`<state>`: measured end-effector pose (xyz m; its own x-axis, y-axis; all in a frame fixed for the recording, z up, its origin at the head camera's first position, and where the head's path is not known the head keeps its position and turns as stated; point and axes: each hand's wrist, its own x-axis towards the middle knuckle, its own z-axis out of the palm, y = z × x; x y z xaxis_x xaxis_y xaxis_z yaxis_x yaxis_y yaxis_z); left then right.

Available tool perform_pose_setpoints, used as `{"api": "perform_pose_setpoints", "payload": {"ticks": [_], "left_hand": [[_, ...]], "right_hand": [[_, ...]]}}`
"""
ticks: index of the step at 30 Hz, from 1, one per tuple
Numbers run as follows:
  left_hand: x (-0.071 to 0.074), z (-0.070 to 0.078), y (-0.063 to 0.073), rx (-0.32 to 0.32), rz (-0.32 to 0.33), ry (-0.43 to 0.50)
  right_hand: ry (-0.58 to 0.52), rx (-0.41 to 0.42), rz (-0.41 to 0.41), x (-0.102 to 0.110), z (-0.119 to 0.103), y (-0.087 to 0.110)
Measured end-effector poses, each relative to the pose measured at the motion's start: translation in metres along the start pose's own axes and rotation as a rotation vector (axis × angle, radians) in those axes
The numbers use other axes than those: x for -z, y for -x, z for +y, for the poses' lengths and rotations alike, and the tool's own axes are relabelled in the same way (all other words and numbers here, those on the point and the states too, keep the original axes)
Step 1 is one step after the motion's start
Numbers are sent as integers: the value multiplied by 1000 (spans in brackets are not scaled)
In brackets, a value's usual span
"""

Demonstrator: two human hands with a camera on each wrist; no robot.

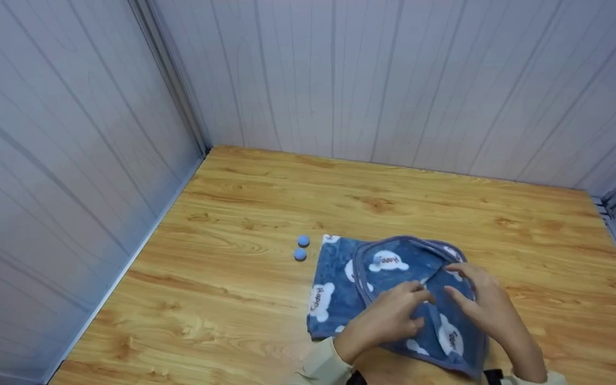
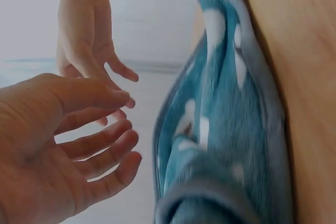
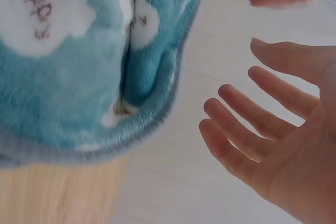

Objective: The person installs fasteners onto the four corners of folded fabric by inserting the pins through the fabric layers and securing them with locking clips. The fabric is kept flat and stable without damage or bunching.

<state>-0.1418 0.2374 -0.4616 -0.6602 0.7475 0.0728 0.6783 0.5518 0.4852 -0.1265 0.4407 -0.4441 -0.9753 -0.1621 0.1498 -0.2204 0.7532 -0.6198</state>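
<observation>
A blue plush cloth [image 1: 335, 272] with white cloud shapes, printed letters and a grey-blue bound edge lies folded on the wooden table. Its right part is folded over in loose layers, and a crease runs down it. My left hand [image 1: 388, 315] hovers over the middle of the cloth, fingers loosely bent and holding nothing. Over the cloth's right side is my right hand [image 1: 484, 299], thumb and fingers spread apart. Both wrist views show a gap between the fingers and the fabric [image 2: 231, 103]. In the right wrist view the right hand [image 3: 278, 124] is plainly bare of any object.
Two small blue round pieces [image 1: 301, 247] lie on the table just left of the cloth's far corner. The wooden tabletop [image 1: 206, 256] meets pale panelled walls [image 1: 313, 80] at the back and on both sides.
</observation>
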Motion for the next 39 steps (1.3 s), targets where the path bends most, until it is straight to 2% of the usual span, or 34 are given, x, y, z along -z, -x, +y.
{"api": "perform_pose_setpoints", "payload": {"ticks": [4,8,11,19,22,26,29,35,39], "left_hand": [[-4,9,-2,-39,-99,-34],[-11,16,-4,-107,-156,-123],[-17,22,-5,-146,-214,-145],[-34,36,-9,-157,-398,-95],[-39,41,-9,-172,-422,-110],[-44,45,-8,-221,-415,-166],[-47,46,-7,-243,-427,-168],[-52,48,-5,-238,-493,-154],[-53,49,-4,-266,-518,-183]], "right_hand": [[10,-43,33,9,1,10],[35,-57,82,15,5,20],[56,-74,100,17,9,27],[81,-228,-13,23,27,47],[82,-267,-32,24,36,55],[108,-278,-28,27,46,65],[131,-297,-35,29,52,70],[142,-428,-185,36,62,73],[132,-466,-253,37,69,76]]}}
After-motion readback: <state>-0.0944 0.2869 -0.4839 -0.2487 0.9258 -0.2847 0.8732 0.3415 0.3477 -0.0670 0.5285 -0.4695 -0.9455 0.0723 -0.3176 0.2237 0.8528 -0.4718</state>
